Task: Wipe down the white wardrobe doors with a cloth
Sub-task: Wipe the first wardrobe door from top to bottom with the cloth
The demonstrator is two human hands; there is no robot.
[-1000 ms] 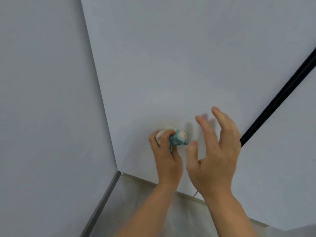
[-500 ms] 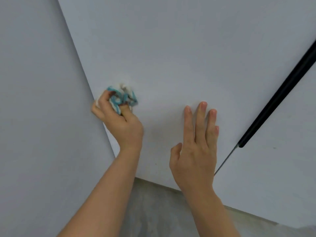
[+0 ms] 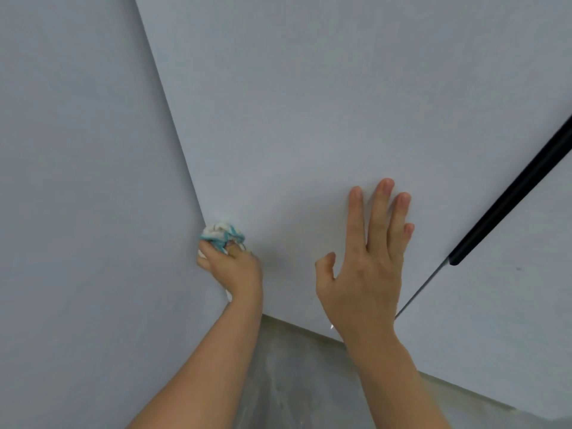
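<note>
At the bottom lay the grey floor (image 3: pixel 297 397). Above it, the left hand (image 3: pixel 232 267) gripped a crumpled white and teal cloth (image 3: pixel 221 233), without clear long axis, against the left edge of the white wardrobe door (image 3: pixel 309 119). The right hand (image 3: pixel 368 261) lay flat on the door, fingers straight, pointing up. A black handle (image 3: pixel 510 193) ran diagonally at the door's right edge.

Left hand (image 3: pixel 232 267) gripping a bunched white-and-teal cloth (image 3: pixel 221 233) against the white wardrobe door (image 3: pixel 309 119) at its left edge, right hand (image 3: pixel 365 267) flat beside it, black handle (image 3: pixel 510 196) further right.
</note>
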